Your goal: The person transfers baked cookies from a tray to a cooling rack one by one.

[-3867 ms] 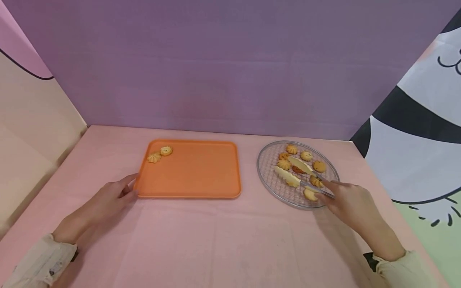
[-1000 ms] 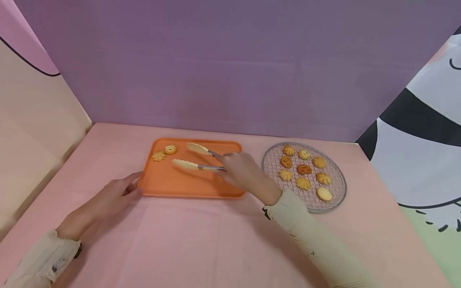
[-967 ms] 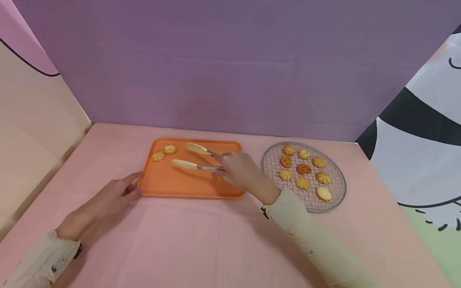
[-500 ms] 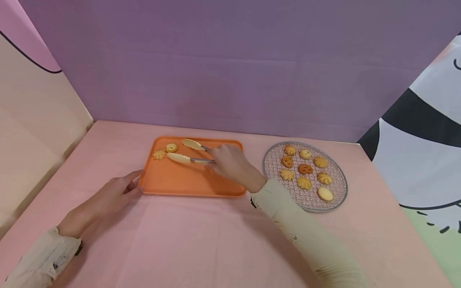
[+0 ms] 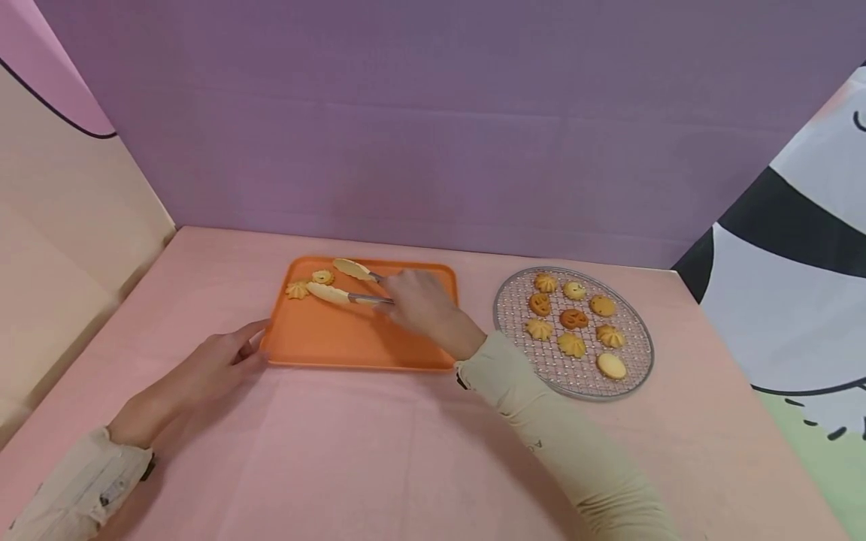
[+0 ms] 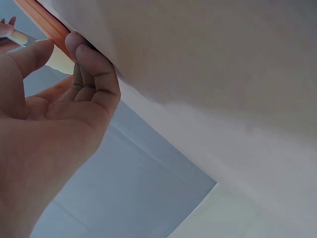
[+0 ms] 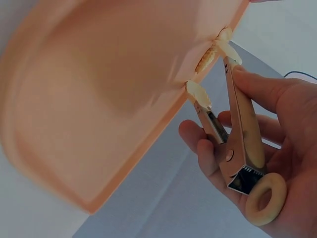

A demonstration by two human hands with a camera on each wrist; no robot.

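Observation:
My right hand [image 5: 419, 300] grips a pair of metal tongs [image 7: 242, 119] with pale cream tips, one of which [image 5: 348, 268] is farther back than the other. Both tips hang over the left part of the orange tray [image 5: 358, 338], standing apart. Just beside them lies a round cookie with a scalloped rim [image 5: 323, 277]; in the right wrist view a cookie [image 7: 205, 60] shows between the tips. A star-shaped cookie [image 5: 298, 290] touches its left side. My left hand [image 5: 213, 364] pinches the tray's left edge near the front corner, its fingers [image 6: 96, 64] curled at the rim.
A round wire rack [image 5: 507, 338] with several cookies of mixed shapes stands right of the tray. Pink cloth [image 5: 338, 451] covers the table. Behind rises a purple backdrop [image 5: 433, 150], with a printed panel [image 5: 798, 263] at the right.
The tongs have come from the rack over to the tray with my right hand, then crept left toward the two cookies. My left hand stays at the tray's edge.

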